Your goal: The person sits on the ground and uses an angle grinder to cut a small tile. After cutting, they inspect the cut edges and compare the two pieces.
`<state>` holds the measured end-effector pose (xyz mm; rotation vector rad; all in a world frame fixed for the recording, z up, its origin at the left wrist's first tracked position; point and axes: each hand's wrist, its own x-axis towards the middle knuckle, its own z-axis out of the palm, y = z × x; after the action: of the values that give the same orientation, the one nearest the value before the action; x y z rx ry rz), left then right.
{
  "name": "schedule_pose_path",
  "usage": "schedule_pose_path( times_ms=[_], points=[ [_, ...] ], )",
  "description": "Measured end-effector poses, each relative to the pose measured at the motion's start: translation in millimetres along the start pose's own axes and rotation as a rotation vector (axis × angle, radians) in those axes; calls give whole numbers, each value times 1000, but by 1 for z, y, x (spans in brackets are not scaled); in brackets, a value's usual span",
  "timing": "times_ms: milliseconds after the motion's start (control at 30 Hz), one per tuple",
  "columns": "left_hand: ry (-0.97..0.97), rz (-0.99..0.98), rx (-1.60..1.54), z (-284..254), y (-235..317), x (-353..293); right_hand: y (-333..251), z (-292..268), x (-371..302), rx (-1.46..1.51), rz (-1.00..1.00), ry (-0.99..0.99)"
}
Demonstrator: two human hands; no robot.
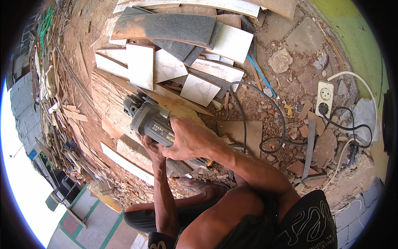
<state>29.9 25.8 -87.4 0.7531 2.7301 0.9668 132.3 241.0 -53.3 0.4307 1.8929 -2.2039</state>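
Observation:
An angle grinder (150, 121) with a dark body is held in front of me, its cutting disc (143, 92) pointing away toward the tile pieces. My right hand (184, 139) is closed around the rear of the body. From below, my left hand (153, 148) grips the same body, its fingers partly hidden behind the tool. Just beyond the disc lie a white tile piece (140, 66) and a marbled tile piece (200, 89). A yellowish-brown board (182, 99) lies beside the grinder head. Whether the disc touches anything, I cannot tell.
Dark grey tile strips (166, 27) are stacked at the far side. A black cord (284, 124) loops over the rubble to a white socket block (324, 99) at right. A metal strip (309, 149) and a broken stone (280, 60) lie nearby. Scrap wood (56, 95) is piled at left.

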Motion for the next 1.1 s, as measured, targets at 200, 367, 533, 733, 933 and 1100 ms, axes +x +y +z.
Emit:
schedule_pose_path(
  times_ms=[200,367,533,733,933,1100],
  points=[
    [36,6,-53,6,13,4,-2,-1,1,-37,41,-20],
    [6,-1,-36,4,13,2,-1,0,1,-6,12,-1],
    [-24,33,29,1,11,4,-1,0,1,-10,22,-11],
    [51,45,-41,6,9,3,0,0,-1,-24,-6,5],
    [45,62,-36,4,0,0,-5,-5,-3,-18,11,-18],
    [32,47,-60,4,7,2,-3,-3,-4,-13,-6,14]
  ],
)
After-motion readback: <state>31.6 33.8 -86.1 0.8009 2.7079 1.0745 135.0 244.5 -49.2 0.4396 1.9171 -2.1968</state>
